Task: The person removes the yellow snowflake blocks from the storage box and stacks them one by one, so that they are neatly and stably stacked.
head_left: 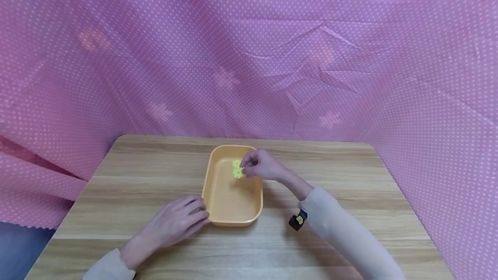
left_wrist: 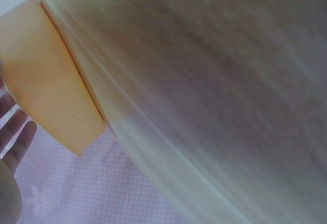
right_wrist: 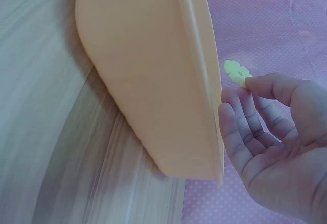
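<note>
My right hand (head_left: pixel 263 165) is over the right rim of an orange plastic tray (head_left: pixel 233 221), in the tray's far half. Between thumb and fingertips it pinches a yellow-green notched flower-shaped disc (right_wrist: pixel 237 72). From the head view, two such discs (head_left: pixel 237 173) appear close together at these fingertips, over the tray floor; the fingers partly cover them. My left hand (head_left: pixel 180 219) rests against the tray's near left corner. Its fingers (left_wrist: pixel 21 141) reach loosely along the outer wall in the left wrist view, where the thumb is hidden.
The tray stands on a wood-grain table (head_left: pixel 330 172). A pink dotted cloth (head_left: pixel 249 55) hangs behind the table and along both sides. On my right wrist sits a small black camera (head_left: pixel 297 221).
</note>
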`<state>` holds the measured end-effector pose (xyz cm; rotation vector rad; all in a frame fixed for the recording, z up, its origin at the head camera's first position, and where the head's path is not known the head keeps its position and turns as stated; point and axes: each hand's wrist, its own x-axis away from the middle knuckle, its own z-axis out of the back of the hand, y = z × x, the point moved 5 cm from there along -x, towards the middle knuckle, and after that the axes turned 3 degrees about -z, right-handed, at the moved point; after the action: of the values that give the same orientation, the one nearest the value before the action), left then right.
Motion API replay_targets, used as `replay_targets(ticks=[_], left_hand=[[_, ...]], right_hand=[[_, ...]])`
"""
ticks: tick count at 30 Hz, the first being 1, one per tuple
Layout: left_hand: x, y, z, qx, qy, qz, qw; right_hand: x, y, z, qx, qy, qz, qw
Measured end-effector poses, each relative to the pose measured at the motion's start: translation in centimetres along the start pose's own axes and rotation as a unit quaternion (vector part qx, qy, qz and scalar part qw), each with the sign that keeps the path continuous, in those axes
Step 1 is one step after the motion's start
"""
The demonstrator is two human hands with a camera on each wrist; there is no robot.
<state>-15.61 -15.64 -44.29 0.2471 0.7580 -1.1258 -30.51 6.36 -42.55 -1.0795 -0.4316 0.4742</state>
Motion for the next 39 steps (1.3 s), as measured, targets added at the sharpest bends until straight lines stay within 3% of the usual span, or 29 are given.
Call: replay_targets(ticks=[13,39], left_hand=[[-0.1,0.3,0.1,-0.005,-0.003,0.001,1.0000],[-0.1,0.9,0.2,-0.006,-0.014,0.005,0.9999]], right_hand=[[3.3,0.8,2.4,-0.021,0.044,-0.017,0.999],[8.5,5.3,6.9,-0.063,0.120,-0.073,0.988]])
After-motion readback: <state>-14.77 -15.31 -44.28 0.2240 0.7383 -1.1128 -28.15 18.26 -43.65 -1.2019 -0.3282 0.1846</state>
